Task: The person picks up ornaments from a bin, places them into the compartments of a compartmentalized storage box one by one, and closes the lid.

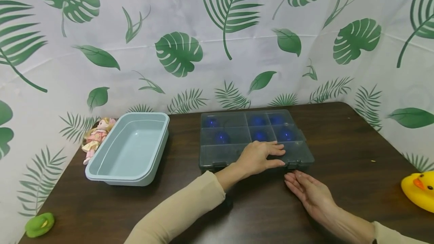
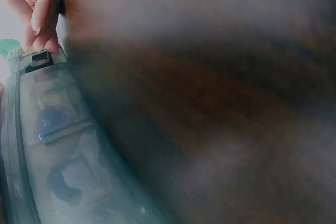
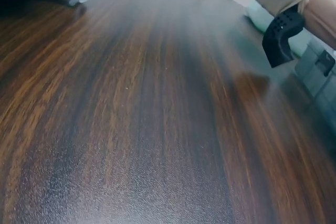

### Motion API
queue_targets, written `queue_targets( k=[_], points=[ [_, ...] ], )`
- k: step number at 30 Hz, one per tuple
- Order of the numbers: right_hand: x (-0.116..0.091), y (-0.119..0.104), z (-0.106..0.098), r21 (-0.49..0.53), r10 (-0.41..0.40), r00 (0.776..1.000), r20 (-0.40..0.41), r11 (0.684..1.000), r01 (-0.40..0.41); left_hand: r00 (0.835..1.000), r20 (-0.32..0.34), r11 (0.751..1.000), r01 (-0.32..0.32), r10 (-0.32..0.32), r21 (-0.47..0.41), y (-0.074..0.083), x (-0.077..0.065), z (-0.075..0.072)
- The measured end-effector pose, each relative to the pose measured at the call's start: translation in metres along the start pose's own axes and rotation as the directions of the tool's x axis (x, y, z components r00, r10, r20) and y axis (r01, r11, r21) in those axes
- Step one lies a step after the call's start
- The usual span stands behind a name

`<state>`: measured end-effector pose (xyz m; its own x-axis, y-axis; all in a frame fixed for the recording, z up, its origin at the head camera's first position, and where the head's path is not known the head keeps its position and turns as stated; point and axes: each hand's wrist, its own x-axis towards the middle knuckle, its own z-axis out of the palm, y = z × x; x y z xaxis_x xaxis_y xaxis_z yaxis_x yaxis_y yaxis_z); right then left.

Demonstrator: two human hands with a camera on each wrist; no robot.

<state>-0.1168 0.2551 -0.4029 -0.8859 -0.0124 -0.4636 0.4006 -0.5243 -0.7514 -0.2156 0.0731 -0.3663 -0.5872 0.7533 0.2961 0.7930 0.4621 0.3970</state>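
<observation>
A see-through grey compartment box (image 1: 217,155) with its lid down lies on the dark wooden table. Several shiny blue balls (image 1: 222,137) show through the lid, in separate compartments. My left hand (image 1: 259,156) rests on the lid's front part, fingers extended to the right. Just off the front right corner is my right hand (image 1: 313,195), palm turned up and fingers loosely bent, fingertips right at the front latch (image 1: 293,163). The left wrist view shows those fingertips against the latch (image 2: 41,60). In the right wrist view only the box's side (image 3: 315,80) appears, at the right edge.
On the left stands a light blue basin (image 1: 159,157), with a doll (image 1: 96,136) lying beside it. A green toy (image 1: 40,225) sits at the near left corner, a yellow rubber duck (image 1: 418,191) at the right edge. Leaf-print cloth (image 1: 135,59) hangs behind the table.
</observation>
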Motion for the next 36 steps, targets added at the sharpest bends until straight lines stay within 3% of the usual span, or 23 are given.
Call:
queue_targets(
  k=[11, 21, 28, 36],
  points=[
    [0.0023, 0.004, 0.0017, 0.011, 0.036, 0.997, -0.073, 0.999, -0.036, 1.0, 0.02, 0.999, -0.02, 0.02, 0.031, 0.0018, 0.0016, -0.001],
    [0.0023, 0.0043, 0.0022, 0.009, 0.035, 0.998, -0.047, 0.999, -0.035, 1.0, 0.023, 0.999, -0.018, 0.017, 0.04, 0.001, 0.0022, -0.003],
    [0.0025, 0.0043, 0.0018, 0.063, 0.038, 0.998, -0.057, 0.997, -0.034, 0.999, 0.037, 1.0, 0.007, -0.008, 0.026, 0.0016, 0.0024, -0.0046],
    [0.0014, 0.0058, 0.0034, -0.051, 0.0, 0.999, -0.033, 0.999, -0.002, 0.999, 0.036, 1.0, 0.009, -0.01, 0.012, 0.0027, 0.0026, -0.0052]
  ],
)
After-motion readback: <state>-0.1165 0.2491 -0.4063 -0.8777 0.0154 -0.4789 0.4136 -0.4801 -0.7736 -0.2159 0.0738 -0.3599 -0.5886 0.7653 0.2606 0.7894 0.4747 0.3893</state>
